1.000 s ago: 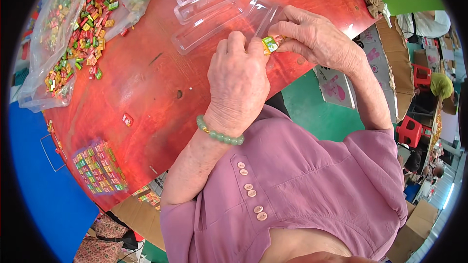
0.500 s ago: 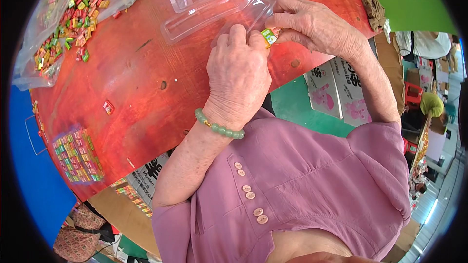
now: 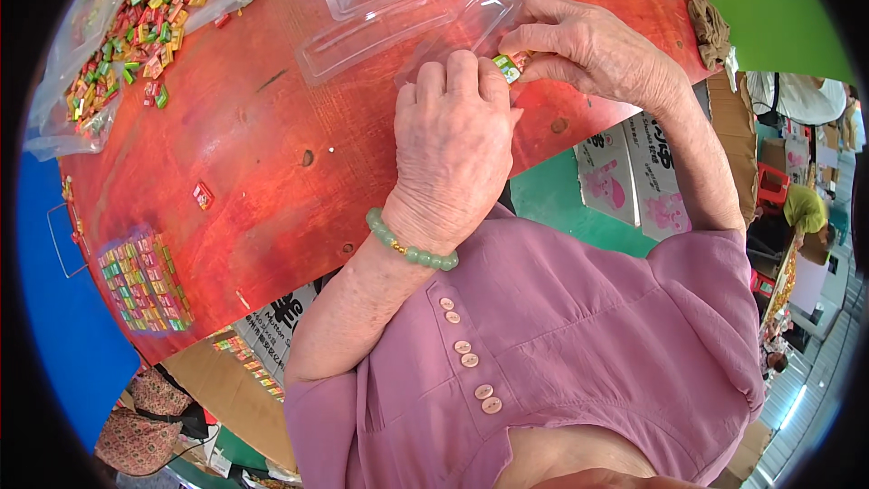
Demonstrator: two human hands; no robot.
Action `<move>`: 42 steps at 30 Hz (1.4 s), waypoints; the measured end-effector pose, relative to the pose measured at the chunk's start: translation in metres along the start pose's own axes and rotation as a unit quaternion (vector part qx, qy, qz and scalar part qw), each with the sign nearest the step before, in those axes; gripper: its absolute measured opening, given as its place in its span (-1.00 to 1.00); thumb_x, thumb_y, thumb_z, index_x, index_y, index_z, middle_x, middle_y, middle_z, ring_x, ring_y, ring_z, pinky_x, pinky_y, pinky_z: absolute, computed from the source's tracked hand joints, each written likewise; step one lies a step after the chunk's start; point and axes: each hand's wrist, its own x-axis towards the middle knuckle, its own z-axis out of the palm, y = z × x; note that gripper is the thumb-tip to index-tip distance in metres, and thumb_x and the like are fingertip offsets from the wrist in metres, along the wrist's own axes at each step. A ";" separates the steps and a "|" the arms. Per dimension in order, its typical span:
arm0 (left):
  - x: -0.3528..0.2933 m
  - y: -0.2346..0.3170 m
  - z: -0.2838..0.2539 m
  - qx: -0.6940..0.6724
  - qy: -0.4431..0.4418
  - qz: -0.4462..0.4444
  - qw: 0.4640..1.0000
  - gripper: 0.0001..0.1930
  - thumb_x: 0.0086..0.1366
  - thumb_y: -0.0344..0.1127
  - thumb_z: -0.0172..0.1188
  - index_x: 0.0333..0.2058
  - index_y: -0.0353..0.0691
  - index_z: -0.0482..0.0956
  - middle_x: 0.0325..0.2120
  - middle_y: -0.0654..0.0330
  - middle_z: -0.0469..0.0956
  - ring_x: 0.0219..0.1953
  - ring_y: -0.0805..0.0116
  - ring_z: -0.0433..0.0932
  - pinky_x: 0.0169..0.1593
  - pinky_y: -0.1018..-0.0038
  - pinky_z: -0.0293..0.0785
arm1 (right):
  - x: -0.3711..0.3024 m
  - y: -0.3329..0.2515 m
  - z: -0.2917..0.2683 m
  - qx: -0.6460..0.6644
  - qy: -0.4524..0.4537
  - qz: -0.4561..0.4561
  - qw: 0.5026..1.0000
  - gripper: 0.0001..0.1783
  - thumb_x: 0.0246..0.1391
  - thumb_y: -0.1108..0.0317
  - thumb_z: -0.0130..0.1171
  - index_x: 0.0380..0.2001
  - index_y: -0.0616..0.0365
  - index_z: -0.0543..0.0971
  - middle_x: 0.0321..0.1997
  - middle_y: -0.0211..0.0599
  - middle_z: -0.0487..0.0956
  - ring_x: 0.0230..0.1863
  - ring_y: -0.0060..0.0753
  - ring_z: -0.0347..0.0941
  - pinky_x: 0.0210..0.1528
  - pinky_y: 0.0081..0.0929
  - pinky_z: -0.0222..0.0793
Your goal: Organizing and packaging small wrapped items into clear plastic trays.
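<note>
My left hand (image 3: 455, 149), with a green bead bracelet on its wrist, is closed over the near end of a clear plastic tray (image 3: 481, 11). Its fingertips are hidden beneath the hand. Across from it, my right hand (image 3: 593, 52) pinches small wrapped candies (image 3: 508, 69), green and yellow with a bit of orange-pink, at the tray's right side. How many pieces sit between the fingers cannot be made out. Both hands work close together above the red table (image 3: 262, 163).
More clear trays (image 3: 376, 32) lie just beyond my left hand. A plastic bag (image 3: 195, 14) spills many colourful candies at the far left. One red candy (image 3: 203, 195) lies alone. Candies in rows (image 3: 145, 282) sit near the left edge. A brown cloth (image 3: 709, 29) rests at the right.
Both hands keep nearly the same pose, with the left shifted slightly right in view. The clear tray between them shows a little more of its length. The candies stay at my right fingertips.
</note>
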 end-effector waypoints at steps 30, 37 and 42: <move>-0.008 -0.028 0.011 0.024 0.065 0.098 0.993 -0.66 0.17 -0.36 0.21 -0.09 -0.41 0.59 -0.15 0.06 0.49 -0.17 0.24 0.45 -0.15 0.39 0.47 | -0.026 -0.018 0.037 -0.093 0.194 0.129 0.968 -0.51 0.07 0.24 0.45 0.06 0.13 0.62 0.11 -0.19 0.54 0.15 -0.10 0.48 0.11 -0.30 0.50; -0.007 -0.031 0.009 0.008 0.068 0.107 0.992 -0.63 0.17 -0.36 0.19 -0.09 -0.47 0.63 -0.08 0.02 0.53 -0.15 0.20 0.48 -0.13 0.34 0.49 | -0.040 -0.027 0.071 -0.132 0.180 0.222 0.949 -0.07 0.23 -0.13 0.23 0.49 0.12 0.18 0.56 0.00 0.18 0.54 0.09 0.13 0.52 -0.03 0.06; -0.015 -0.034 0.010 0.008 0.074 0.105 0.992 -0.62 0.20 -0.41 0.19 -0.03 -0.50 0.62 0.03 -0.04 0.56 -0.03 0.15 0.52 -0.06 0.31 0.51 | -0.039 -0.040 0.083 -0.145 0.171 0.264 0.938 0.06 0.19 -0.34 0.12 0.53 0.13 0.10 0.61 0.02 0.07 0.60 0.07 0.01 0.56 0.11 -0.10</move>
